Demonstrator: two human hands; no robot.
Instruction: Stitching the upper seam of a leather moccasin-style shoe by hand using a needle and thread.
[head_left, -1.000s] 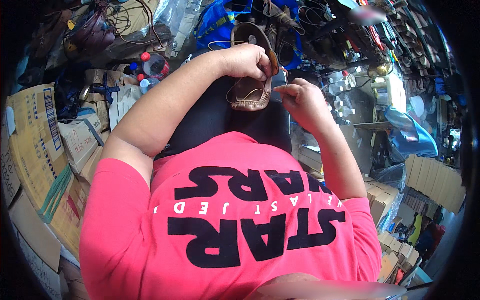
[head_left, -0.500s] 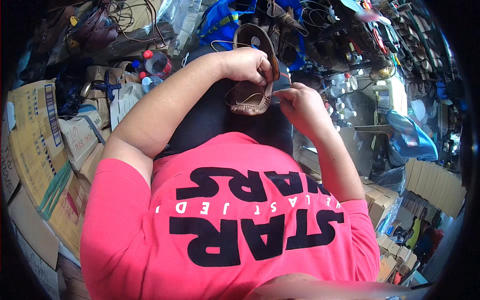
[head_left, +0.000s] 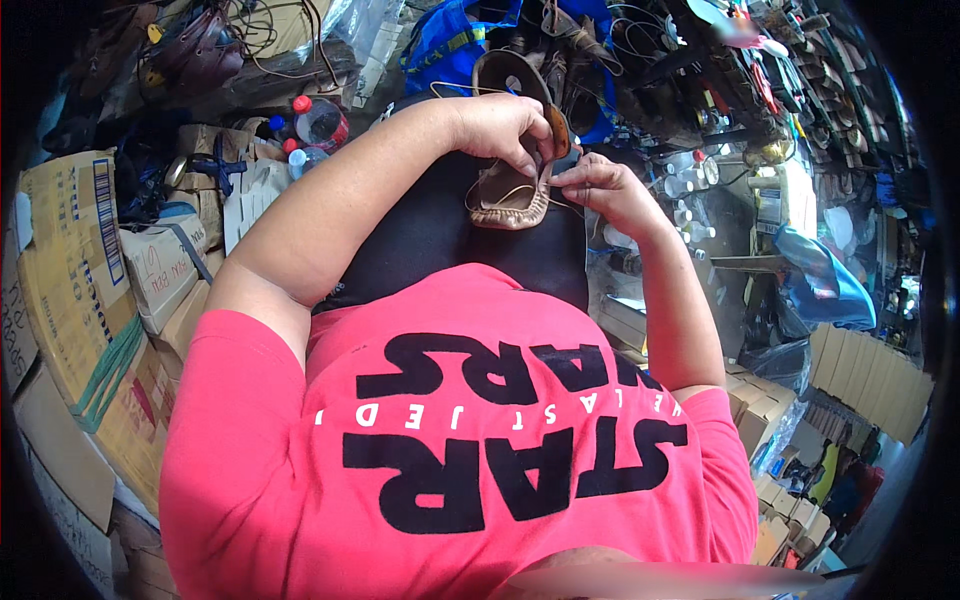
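Note:
A brown leather shoe (head_left: 510, 214) with a gathered, puckered toe rests over my lap, its toe toward me. My left hand (head_left: 508, 135) is closed on the shoe's side, thumb inside the opening and fingers over the edge. A thin pale thread (head_left: 512, 193) loops across the inside of the shoe, and another strand curves out to the left of my hand. At the shoe's right edge, my right hand (head_left: 608, 192) pinches with thumb and forefinger; what lies between the fingertips is too small to make out.
Cardboard boxes (head_left: 75, 250) are stacked at the left, beside plastic bottles (head_left: 318, 125). A blue bag (head_left: 440, 50) lies beyond the shoe. Tools and shoe lasts crowd the far right, with small bottles (head_left: 690, 180) and a light-blue plastic bag (head_left: 825, 280) nearer.
My right hand has turned, its fingers now stretched toward the shoe's edge in a pinch. My left hand and the shoe have shifted slightly right.

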